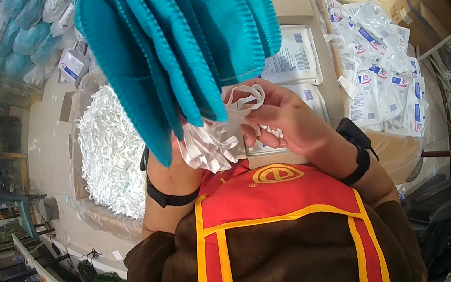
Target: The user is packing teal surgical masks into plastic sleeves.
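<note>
A stack of teal folded face masks (187, 46) with stitched edges is held up in front of me and fills the upper middle. White elastic straps (211, 146) hang in a loose bunch from its lower end. My left hand (177, 159) is behind the lower part of the stack and grips it; most of its fingers are hidden by the masks. On the right side of the bunch, my right hand (296, 121) has its fingers curled around some of the straps, with one loop arching over the fingers.
To the left, a large carton (76, 159) brims with white strips. Beyond my right hand lies an open box with flat white packets (292, 56). Farther right, printed packets (377, 58) heap in another carton. Brown boxes (421, 15) stand back right; stuffed bags (25, 31) pile back left.
</note>
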A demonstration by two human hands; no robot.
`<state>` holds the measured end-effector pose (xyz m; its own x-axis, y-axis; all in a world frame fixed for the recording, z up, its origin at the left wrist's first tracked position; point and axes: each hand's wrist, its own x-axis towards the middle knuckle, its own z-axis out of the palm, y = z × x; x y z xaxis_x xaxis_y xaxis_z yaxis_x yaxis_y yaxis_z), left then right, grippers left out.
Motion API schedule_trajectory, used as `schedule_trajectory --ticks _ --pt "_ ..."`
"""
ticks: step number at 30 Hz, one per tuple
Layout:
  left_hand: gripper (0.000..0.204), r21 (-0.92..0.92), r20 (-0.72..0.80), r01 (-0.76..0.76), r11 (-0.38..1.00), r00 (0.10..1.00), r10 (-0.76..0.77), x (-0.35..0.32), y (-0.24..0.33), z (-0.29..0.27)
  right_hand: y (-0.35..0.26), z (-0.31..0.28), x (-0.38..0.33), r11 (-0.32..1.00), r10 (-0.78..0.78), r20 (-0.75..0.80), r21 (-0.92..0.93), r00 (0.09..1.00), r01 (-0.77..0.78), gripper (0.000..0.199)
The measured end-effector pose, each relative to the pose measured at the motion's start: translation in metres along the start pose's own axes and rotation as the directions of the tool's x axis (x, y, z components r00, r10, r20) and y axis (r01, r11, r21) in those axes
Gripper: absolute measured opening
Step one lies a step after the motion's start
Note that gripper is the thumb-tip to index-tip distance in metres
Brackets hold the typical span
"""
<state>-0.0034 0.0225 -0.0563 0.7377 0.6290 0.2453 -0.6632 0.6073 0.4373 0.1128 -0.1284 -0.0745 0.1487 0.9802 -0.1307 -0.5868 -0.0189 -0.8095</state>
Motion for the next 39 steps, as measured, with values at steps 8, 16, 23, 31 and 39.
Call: schedule_trajectory --ticks 8,16,23,31,39 --pt "0.052 -0.047 -0.012 0.010 0.999 1.000 -0.011 -0.001 0.000 -0.008 -0.006 0.000 -0.004 0.987 -0.063 -0.007 -0.146 0.998 0.062 0.025" --pt "0.055 -0.106 -0.047 0.003 0.994 0.999 -0.008 -0.001 0.002 -0.022 -0.013 -0.002 -0.006 0.992 0.019 -0.008 -0.121 1.000 -0.020 0.028" --pt "0.056 0.073 -0.103 -0.045 0.996 0.993 0.053 0.020 0.016 0.003 -0.010 -0.007 -0.014 0.956 0.221 0.223 -0.241 0.950 -0.166 0.037" --pt "0.040 -0.012 0.040 -0.057 0.998 0.998 0.058 0.023 0.024 0.016 -0.002 -0.006 -0.022 0.804 0.185 0.175 -0.593 0.967 -0.046 0.036" --pt "0.034 -0.028 0.010 -0.021 0.999 1.000 0.021 0.020 0.008 0.025 -0.023 -0.016 -0.024 0.827 0.204 0.171 -0.557 0.964 -0.076 0.032"
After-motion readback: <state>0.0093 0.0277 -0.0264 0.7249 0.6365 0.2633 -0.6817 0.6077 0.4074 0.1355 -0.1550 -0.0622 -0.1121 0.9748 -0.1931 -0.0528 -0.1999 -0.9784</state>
